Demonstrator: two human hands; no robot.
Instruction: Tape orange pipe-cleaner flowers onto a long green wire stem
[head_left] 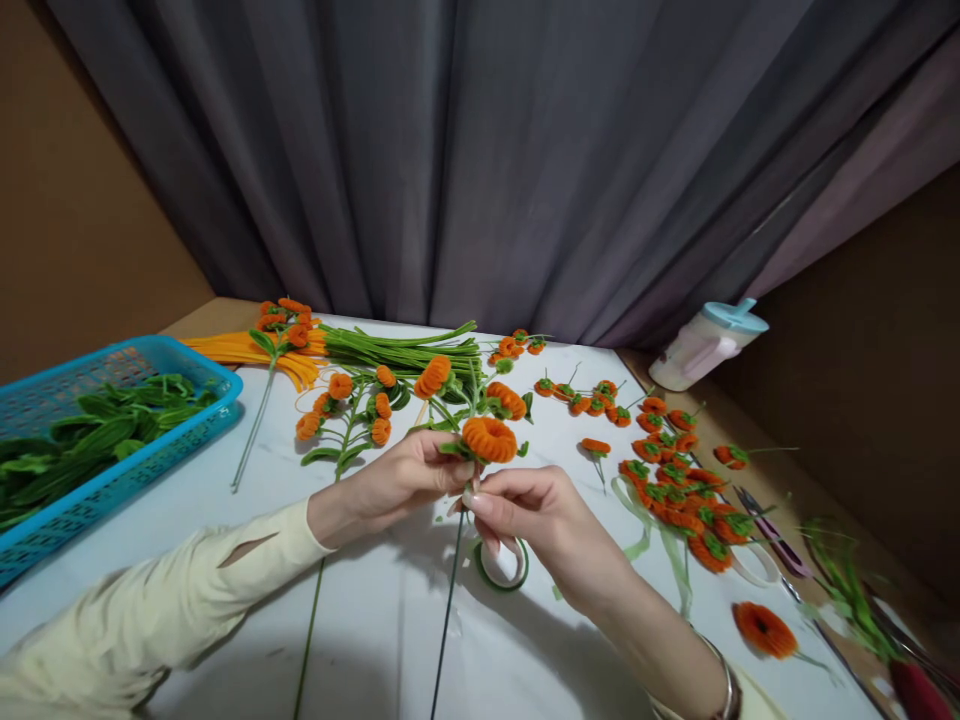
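Note:
My left hand [405, 475] is closed in a pinch on a chenille flower stem [448, 610], just under its big orange head [489, 441]. Lower on that stem, the fingertips of my right hand [544, 525] are pinched together against it. The long dark stem hangs toward the table's near edge. More orange heads [433, 378] and green leaves rise behind my fingers. A roll of green floral tape [501, 563] lies below my right hand, partly hidden by it. To the left of my hands lies a finished-looking branch [345, 440] with small orange balls and leaves.
A blue basket [229, 390] of green leaves stands at left. Orange and green chenille stems [405, 350] lie at the back. Many loose orange pieces [675, 480], scissors [776, 535] and a single orange flower [765, 629] lie at right, near a lidded cup [697, 350].

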